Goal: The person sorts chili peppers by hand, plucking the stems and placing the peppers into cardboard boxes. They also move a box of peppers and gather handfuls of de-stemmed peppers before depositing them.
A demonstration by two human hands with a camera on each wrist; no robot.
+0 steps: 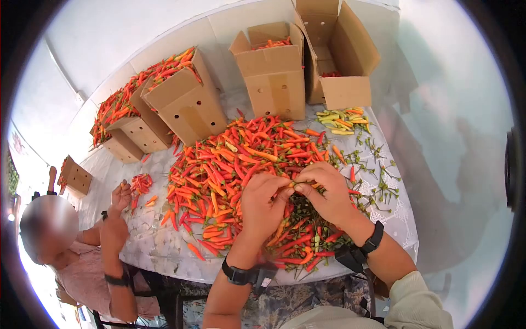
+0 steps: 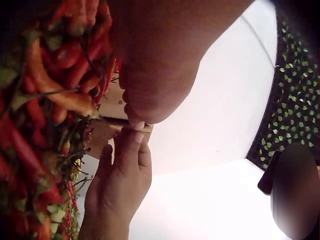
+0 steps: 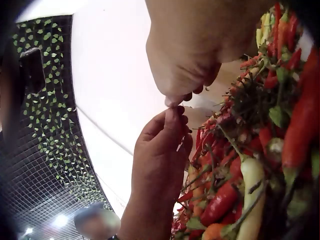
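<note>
Our left hand (image 1: 264, 203) and right hand (image 1: 330, 192) meet, fingertips narrowly pinching a mostly hidden orange pepper (image 1: 292, 185) above the red-and-orange pepper heap (image 1: 219, 178) on the table (image 1: 145, 238), cardboard boxes (image 1: 276, 90) behind.

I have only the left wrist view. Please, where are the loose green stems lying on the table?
Observer: The loose green stems lie to the right of the large heap of red and orange chili peppers.
Operator: Is there also a separate group of yellow peppers?
Observer: Yes, small yellow-green peppers lie before the tall open brown cardboard box at the far right.
Operator: And on the wrists?
Observer: A black strap on the left, another black strap on the right.
</note>
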